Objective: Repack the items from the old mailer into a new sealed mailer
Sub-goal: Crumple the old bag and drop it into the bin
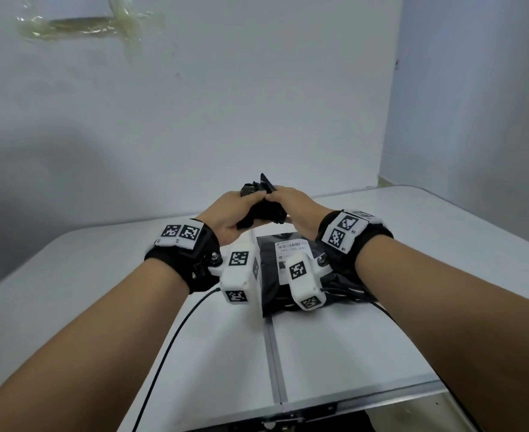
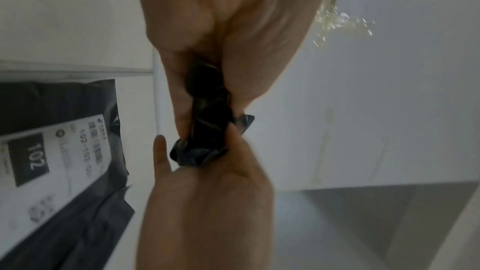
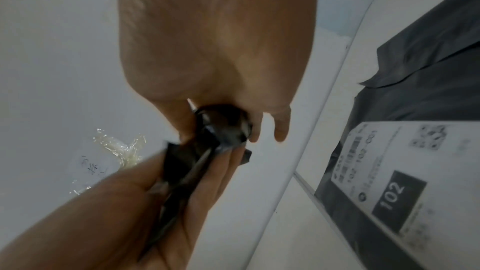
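Note:
A crumpled black plastic mailer point(image 1: 263, 215) is held up over the far part of the white table point(image 1: 101, 291). My left hand point(image 1: 236, 213) grips its left side and my right hand point(image 1: 292, 204) grips its right side, the fingers of both curled round the bunched plastic. In the left wrist view the black wad point(image 2: 207, 128) sits squeezed between both hands. The right wrist view shows the same wad point(image 3: 221, 130) pinched from both sides. A second black mailer point(image 1: 271, 277) with a white "102" label point(image 1: 291, 247) lies flat on the table beneath my wrists.
A black cable point(image 1: 175, 332) runs across the table toward the near edge. A metal seam point(image 1: 272, 353) splits the tabletop down the middle. A white wall rises just behind the table, with clear tape point(image 1: 79, 24) stuck high on it.

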The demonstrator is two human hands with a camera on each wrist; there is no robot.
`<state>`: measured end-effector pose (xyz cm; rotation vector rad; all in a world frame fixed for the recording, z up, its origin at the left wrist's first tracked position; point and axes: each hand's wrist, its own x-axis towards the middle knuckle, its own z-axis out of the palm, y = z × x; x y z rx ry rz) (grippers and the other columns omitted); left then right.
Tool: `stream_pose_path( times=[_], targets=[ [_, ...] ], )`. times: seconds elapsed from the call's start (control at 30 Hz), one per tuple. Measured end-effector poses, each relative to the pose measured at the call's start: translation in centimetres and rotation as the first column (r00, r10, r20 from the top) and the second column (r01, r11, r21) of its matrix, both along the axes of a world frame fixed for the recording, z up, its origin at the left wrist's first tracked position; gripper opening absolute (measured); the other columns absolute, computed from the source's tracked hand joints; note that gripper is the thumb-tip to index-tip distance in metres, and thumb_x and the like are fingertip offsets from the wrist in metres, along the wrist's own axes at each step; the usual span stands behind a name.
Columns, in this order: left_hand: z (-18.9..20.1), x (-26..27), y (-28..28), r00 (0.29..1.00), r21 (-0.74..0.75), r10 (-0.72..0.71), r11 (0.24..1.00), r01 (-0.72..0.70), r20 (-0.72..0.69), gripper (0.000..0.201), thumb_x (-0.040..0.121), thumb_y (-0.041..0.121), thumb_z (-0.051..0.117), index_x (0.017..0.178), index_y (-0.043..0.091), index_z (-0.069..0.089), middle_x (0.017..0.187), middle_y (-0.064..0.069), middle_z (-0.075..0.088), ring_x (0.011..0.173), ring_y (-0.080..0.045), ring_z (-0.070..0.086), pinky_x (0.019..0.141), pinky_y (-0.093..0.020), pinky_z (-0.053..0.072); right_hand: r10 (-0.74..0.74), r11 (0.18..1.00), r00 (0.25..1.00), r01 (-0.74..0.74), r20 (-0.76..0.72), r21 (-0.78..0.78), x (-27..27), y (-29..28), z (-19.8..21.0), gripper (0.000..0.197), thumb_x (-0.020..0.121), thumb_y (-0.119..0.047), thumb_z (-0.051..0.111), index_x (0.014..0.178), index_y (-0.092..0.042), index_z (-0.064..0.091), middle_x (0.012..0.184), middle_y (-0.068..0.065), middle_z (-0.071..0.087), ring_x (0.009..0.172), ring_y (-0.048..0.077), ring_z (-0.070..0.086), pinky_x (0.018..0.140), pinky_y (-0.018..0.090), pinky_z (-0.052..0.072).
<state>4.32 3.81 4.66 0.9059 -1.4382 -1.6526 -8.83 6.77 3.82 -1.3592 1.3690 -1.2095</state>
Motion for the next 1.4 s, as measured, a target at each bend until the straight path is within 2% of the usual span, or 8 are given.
stream_pose_path(
  times=[0.1, 0.27, 0.37, 0.53, 0.83, 1.03, 1.2, 1.4],
  targets=[
    [-0.9, -0.8, 0.1, 0.997, -0.078, 0.071, 0.995, -0.069, 0.022, 0.018, 0.097, 0.003, 0.045, 0.093, 0.004, 0.063, 0.099, -0.013, 0.067, 0.087, -0.019, 0.067, 0.071, -0.020, 0.059, 0.026, 0.997, 0.994, -0.035, 0.109, 0.075, -1.1, 1.0, -0.3, 0.035, 0.097, -0.044, 0.041, 0.112, -0.019, 0.059, 0.103, 0.000, 0.060, 0.095, 0.016, 0.054, 0.091, 0.034, 0.041],
    [-1.9, -3.4, 1.0, 0.997, -0.036, 0.052, 0.998, -0.054, -0.051, 0.022, 0.098, 0.004, 0.042, 0.100, 0.009, 0.063, 0.096, -0.007, 0.070, 0.084, -0.016, 0.068, 0.064, -0.020, 0.058, 0.048, 0.999, 0.982, -0.051, 0.184, 0.012, -3.9, 2.8, -0.8, 0.055, 0.095, -0.008, 0.051, 0.142, -0.033, 0.034, 0.123, -0.002, 0.053, 0.107, 0.023, 0.056, 0.093, 0.047, 0.051],
    [-1.4, -6.4, 2.1, 0.999, -0.047, -0.016, 0.999, 0.018, 0.035, 0.020, 0.096, 0.013, 0.048, 0.111, 0.013, 0.061, 0.089, -0.005, 0.070, 0.071, -0.015, 0.069, 0.055, -0.024, 0.055, 0.081, 0.996, 0.956, -0.089, 0.283, 0.016, -5.8, 4.5, -1.4, 0.047, 0.093, 0.000, 0.052, 0.138, -0.014, 0.043, 0.130, 0.018, 0.056, 0.114, 0.034, 0.058, 0.087, 0.046, 0.056],
    [-1.3, -12.8, 5.1, 0.977, 0.010, -0.188, 0.982, 0.188, 0.097, 0.013, 0.096, 0.013, 0.047, 0.102, 0.012, 0.058, 0.078, -0.007, 0.063, 0.056, -0.014, 0.064, 0.050, -0.027, 0.053, -0.345, 0.928, 0.903, 0.369, 0.256, -0.047, -10.6, 8.2, -1.6, 0.033, 0.084, 0.015, 0.054, 0.116, 0.006, 0.053, 0.104, 0.024, 0.059, 0.082, 0.028, 0.063, 0.074, 0.035, 0.057],
    [-4.5, -28.3, 16.3, 0.841, -0.294, -0.483, 0.790, 0.538, 0.244, 0.034, 0.092, 0.024, 0.052, 0.126, 0.023, 0.055, 0.131, -0.006, 0.057, 0.104, -0.016, 0.064, 0.092, -0.029, 0.053, -0.910, 0.365, 0.366, 0.930, 0.194, -0.044, -25.2, 22.6, -4.6, 0.035, 0.075, -0.002, 0.053, 0.108, -0.009, 0.062, 0.105, 0.015, 0.069, 0.093, 0.032, 0.068, 0.080, 0.046, 0.059],
    [-9.0, -31.9, 23.3, 0.629, -0.210, -0.670, 0.601, 0.771, 0.393, 0.025, 0.094, 0.012, 0.048, 0.110, 0.019, 0.065, 0.111, -0.006, 0.064, 0.101, -0.021, 0.064, 0.093, -0.032, 0.053, -0.998, 0.003, 0.007, 0.998, -0.068, 0.058, -30.7, 35.3, -10.5, 0.041, 0.076, -0.001, 0.050, 0.115, -0.007, 0.061, 0.111, 0.018, 0.066, 0.102, 0.036, 0.063, 0.090, 0.047, 0.053],
    [-15.6, -33.3, 28.4, 0.534, -0.088, -0.719, 0.558, 0.825, 0.445, 0.025, 0.092, 0.009, 0.048, 0.106, 0.017, 0.066, 0.096, -0.005, 0.062, 0.092, -0.017, 0.058, 0.092, -0.035, 0.053, -0.932, -0.032, 0.038, 0.982, -0.360, 0.186, -30.8, 40.7, -20.0, 0.039, 0.082, 0.002, 0.048, 0.119, -0.003, 0.056, 0.113, 0.022, 0.063, 0.103, 0.038, 0.061, 0.086, 0.044, 0.053],
    [-25.7, -31.3, 29.5, 0.392, 0.136, -0.696, 0.573, 0.808, 0.601, 0.029, 0.093, 0.007, 0.046, 0.111, 0.011, 0.067, 0.104, -0.008, 0.062, 0.096, -0.022, 0.060, 0.092, -0.034, 0.050, -0.725, 0.067, 0.295, 0.929, -0.622, 0.364, -29.0, 41.8, -30.9, 0.032, 0.089, -0.007, 0.050, 0.120, 0.000, 0.052, 0.122, 0.024, 0.055, 0.106, 0.039, 0.056, 0.074, 0.033, 0.040]
  ],
)
